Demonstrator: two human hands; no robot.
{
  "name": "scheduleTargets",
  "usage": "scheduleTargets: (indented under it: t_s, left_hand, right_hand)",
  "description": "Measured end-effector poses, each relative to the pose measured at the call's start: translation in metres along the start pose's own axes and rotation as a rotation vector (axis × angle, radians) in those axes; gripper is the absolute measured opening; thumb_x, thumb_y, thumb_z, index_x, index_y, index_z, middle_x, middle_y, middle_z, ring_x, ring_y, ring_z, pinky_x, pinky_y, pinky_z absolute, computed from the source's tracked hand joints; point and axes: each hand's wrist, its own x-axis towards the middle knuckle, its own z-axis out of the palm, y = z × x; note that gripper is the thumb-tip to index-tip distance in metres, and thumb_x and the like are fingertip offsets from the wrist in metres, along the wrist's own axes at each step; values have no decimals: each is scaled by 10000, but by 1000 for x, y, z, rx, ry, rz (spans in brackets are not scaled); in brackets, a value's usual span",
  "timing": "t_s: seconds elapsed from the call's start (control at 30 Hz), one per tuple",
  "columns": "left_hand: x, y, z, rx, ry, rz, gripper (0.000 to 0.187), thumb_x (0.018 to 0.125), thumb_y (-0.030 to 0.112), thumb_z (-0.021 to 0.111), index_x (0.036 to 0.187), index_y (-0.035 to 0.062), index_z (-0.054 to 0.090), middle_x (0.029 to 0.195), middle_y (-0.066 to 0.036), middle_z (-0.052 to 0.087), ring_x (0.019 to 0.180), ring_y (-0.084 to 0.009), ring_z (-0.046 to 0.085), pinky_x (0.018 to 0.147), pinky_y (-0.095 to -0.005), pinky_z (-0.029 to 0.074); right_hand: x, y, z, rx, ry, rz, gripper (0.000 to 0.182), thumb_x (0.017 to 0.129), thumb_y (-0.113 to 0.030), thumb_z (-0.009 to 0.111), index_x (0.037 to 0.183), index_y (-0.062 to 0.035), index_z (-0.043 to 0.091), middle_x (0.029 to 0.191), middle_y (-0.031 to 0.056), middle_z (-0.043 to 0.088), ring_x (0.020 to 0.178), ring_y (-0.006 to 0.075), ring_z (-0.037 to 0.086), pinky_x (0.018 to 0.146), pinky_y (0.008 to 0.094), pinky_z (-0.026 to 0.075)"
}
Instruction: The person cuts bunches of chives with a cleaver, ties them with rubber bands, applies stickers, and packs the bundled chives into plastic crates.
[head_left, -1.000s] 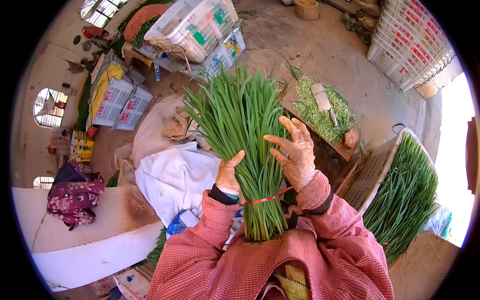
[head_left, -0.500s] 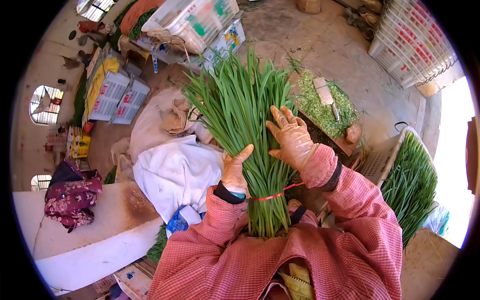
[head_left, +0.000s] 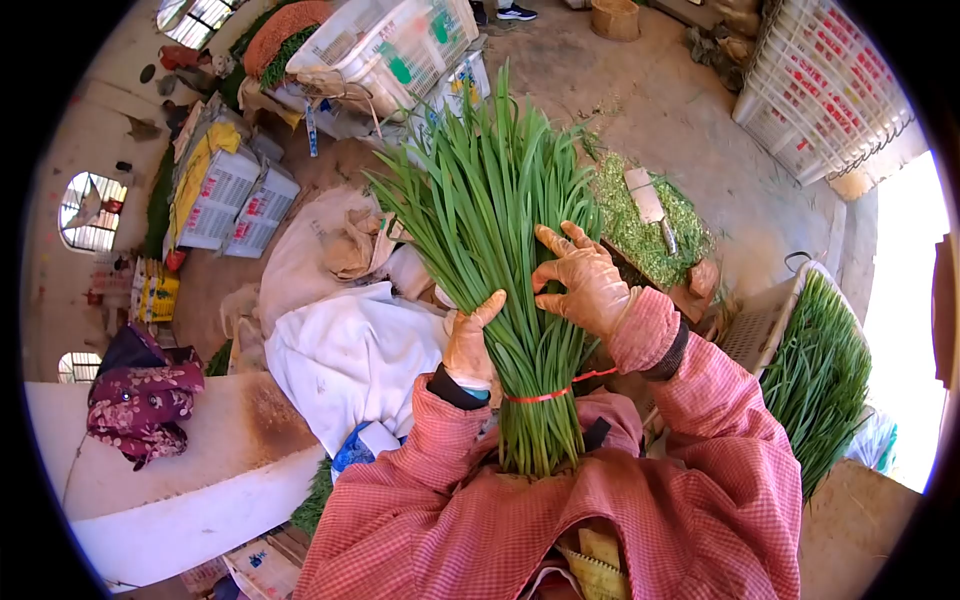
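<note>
A thick bundle of green chives (head_left: 505,230) stands upright in front of my chest, tied low down with a red band (head_left: 545,394). My left hand (head_left: 470,342), gloved, grips the bundle's left side just above the band. My right hand (head_left: 583,280), also gloved, lies on the bundle's right side higher up, its fingers spread and curled into the leaves. The cut stem ends rest against my pink checked sleeves.
A white crate (head_left: 745,335) filled with more chives (head_left: 820,380) sits at my right. A chopping block (head_left: 650,225) with green trimmings and a cleaver (head_left: 645,200) lies beyond. White cloth (head_left: 345,350), stacked white crates (head_left: 385,45) and boxes stand left and behind.
My right hand came down from open in the air onto the bundle's right side and now presses into the leaves. The bundle has risen slightly; my left hand keeps its grip.
</note>
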Motion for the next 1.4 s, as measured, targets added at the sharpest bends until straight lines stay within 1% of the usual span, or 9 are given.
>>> scheduleTargets:
  t_s: [0.43, 0.5, 0.57, 0.7, 0.87, 1.17, 1.23, 1.3, 1.4]
  left_hand:
    - [43, -15, 42, 50, 56, -77, 337, 827, 73, 541, 1154, 28, 476, 1064, -104, 570, 904, -241, 585, 789, -390, 499]
    - [49, -19, 62, 130, 116, -42, 336, 817, 53, 550, 1144, 27, 478, 1052, -100, 576, 880, -248, 594, 760, -387, 512]
    - [49, -22, 87, 176, 144, 21, 316, 813, 38, 553, 1123, 28, 491, 1041, -97, 582, 856, -256, 602, 735, -378, 521]
    - [59, -29, 89, 192, 112, 80, 265, 801, 61, 581, 1058, 47, 520, 900, -51, 597, 755, -198, 592, 668, -345, 507]
    - [75, -40, 90, 397, 247, 115, 258, 763, 96, 632, 1006, 64, 552, 850, -25, 592, 691, -164, 562, 626, -283, 457]
    - [70, -42, 100, 308, 211, 74, 321, 806, 87, 581, 1120, 69, 518, 1027, -73, 590, 880, -244, 585, 768, -386, 485]
    - [69, -42, 102, 250, 226, 47, 334, 803, 38, 567, 1130, 34, 501, 1038, -70, 585, 856, -226, 595, 751, -362, 513]
    - [79, -42, 82, 198, 200, 7, 321, 803, 37, 567, 1118, 28, 504, 1031, -78, 587, 863, -236, 597, 768, -374, 515]
    - [79, -38, 79, 176, 230, 10, 301, 800, 26, 564, 1096, 18, 508, 1022, -89, 589, 855, -252, 604, 753, -391, 521]
  right_hand:
    - [-7, 49, -18, -347, 127, -177, 75, 734, -276, 636, 779, -220, 656, 1344, 34, 389, 1294, 272, 234, 1053, 423, 147]
    - [-6, 71, -14, -202, 331, -92, 108, 780, -208, 582, 786, -123, 649, 1295, 67, 446, 1258, 257, 316, 1029, 456, 209]
    - [-2, 104, -43, 525, 850, 237, 199, 753, -165, 656, 884, -21, 616, 1051, 139, 596, 969, 277, 565, 846, 346, 443]
    - [-44, 60, -81, 701, -153, -57, 586, 698, -136, 710, 1233, -137, 471, 882, 70, 611, 741, 133, 578, 671, 261, 475]
    - [-18, 57, -35, 201, 29, -165, 443, 655, -271, 715, 1030, -101, 549, 827, 91, 590, 768, 282, 593, 650, 359, 472]
    - [-23, 58, -26, 227, -187, -104, 244, 697, -227, 676, 843, -64, 566, 753, 95, 599, 726, 283, 605, 637, 365, 477]
    - [-32, 58, -21, 473, -332, -115, 191, 741, -195, 667, 810, -42, 574, 690, 75, 595, 666, 229, 613, 602, 315, 474]
    - [-67, 47, -47, 1304, -921, -98, 152, 774, -154, 662, 840, -35, 595, 720, 45, 627, 663, 158, 616, 602, 265, 483]
    - [-82, 74, -78, 1256, -900, -39, 461, 737, -190, 702, 1112, -40, 480, 928, 114, 610, 836, 175, 601, 769, 300, 474]
